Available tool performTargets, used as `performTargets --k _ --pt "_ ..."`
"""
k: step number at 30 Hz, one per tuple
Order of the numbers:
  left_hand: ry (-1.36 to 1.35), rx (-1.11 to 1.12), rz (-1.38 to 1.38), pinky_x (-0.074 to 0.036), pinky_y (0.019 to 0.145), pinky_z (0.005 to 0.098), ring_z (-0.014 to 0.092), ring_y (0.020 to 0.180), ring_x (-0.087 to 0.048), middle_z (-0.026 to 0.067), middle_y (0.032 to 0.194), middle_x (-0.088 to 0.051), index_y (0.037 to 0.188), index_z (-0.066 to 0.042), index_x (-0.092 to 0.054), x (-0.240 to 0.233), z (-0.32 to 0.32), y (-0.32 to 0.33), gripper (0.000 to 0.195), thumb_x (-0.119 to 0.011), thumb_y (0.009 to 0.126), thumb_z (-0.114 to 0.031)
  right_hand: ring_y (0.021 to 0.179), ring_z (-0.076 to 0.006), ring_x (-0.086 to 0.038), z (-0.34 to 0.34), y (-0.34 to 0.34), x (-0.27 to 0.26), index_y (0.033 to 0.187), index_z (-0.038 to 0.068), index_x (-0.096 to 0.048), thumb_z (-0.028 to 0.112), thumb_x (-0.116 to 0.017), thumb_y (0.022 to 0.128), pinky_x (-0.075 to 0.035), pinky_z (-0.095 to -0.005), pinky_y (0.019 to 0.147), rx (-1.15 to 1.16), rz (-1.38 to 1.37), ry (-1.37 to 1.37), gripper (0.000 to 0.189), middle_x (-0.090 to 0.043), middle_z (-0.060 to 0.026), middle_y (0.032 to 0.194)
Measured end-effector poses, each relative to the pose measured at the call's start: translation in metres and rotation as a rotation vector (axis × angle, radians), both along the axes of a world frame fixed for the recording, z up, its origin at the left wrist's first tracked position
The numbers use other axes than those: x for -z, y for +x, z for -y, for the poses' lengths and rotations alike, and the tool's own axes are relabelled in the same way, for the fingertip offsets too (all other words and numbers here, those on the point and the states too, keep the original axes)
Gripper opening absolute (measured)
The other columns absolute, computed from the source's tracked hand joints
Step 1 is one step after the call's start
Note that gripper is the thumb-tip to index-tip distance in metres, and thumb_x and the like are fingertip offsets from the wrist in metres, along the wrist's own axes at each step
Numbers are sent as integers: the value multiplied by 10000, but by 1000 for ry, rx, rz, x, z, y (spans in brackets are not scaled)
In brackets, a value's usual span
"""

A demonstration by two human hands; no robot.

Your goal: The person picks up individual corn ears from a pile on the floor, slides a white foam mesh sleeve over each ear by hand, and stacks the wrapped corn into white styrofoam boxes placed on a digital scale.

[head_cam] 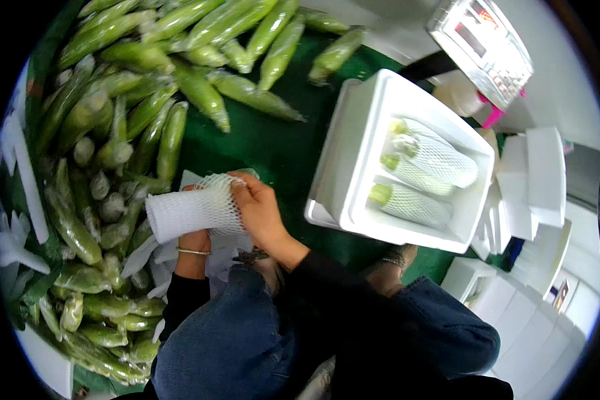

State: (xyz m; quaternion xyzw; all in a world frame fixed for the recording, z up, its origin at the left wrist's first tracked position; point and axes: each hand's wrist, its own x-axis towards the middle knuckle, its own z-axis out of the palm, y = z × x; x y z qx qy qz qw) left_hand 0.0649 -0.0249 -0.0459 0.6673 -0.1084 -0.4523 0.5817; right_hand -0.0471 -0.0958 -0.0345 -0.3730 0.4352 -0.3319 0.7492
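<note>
A white foam net sleeve [195, 207] lies across both my hands. My right hand [260, 205] grips its right end, where the mesh is stretched and a bit of green shows through near the fingers. My left hand [196, 241] holds the sleeve from behind and below; most of its fingers are hidden. How much of an ear of corn is inside the sleeve, I cannot tell. To the right, a white foam box [365, 145] contains several net-sleeved ears of corn [415, 205], their pale stem ends facing left.
Film-wrapped ears of green-husked corn [125, 120] are heaped along the left and top. The foam box rests on a white platform [320, 215], beside an electronic scale display [480, 45]. White foam boxes [545, 175] stand at the right. Loose white sleeves [25, 180] lie at far left.
</note>
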Motion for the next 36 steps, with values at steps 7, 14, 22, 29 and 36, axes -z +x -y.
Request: performTargets --k 7,14,22,29,36 --pt "-24 -349 -602 -461 919 439 286 1077 -549 118 1202 -544 1241 -57 -464 84 31 14 375 -410 953 -291 766 -380 -613 13 8 67 980 10 -607 214 -500 898 -478 -391 661 142 -512 -297 244 -610 -240 796" --pt "20 -101 -570 -468 906 409 264 1095 -537 91 1234 -535 1255 -77 -466 125 49 -2 395 -484 931 -303 842 -436 -575 25 5 85 913 5 -581 238 -453 906 -466 -448 715 136 -636 -215 266 -601 -259 866" --pt "-203 127 -632 -396 990 417 277 1156 -490 102 1270 -511 1263 -66 -465 100 28 4 423 -444 947 -347 754 -400 -569 0 2 69 890 -19 -549 189 -480 916 -451 -394 676 263 -363 -116 221 -565 -227 773" --pt "-555 463 -890 -307 1056 430 263 1289 -356 74 1419 -358 1396 -128 -310 6 15 -18 544 -497 929 -336 969 -342 -521 8 -86 -117 1231 4 -428 197 -677 718 -429 -436 805 -17 -547 -1004 602 -520 -164 1022" --pt "-249 593 -84 -421 947 359 217 1203 -442 79 1321 -438 1322 -92 -389 -65 55 -81 453 -558 908 -168 916 -347 -564 77 -245 -196 1198 55 -428 207 -807 554 -486 -416 759 -575 -991 -1210 763 -559 -154 954"
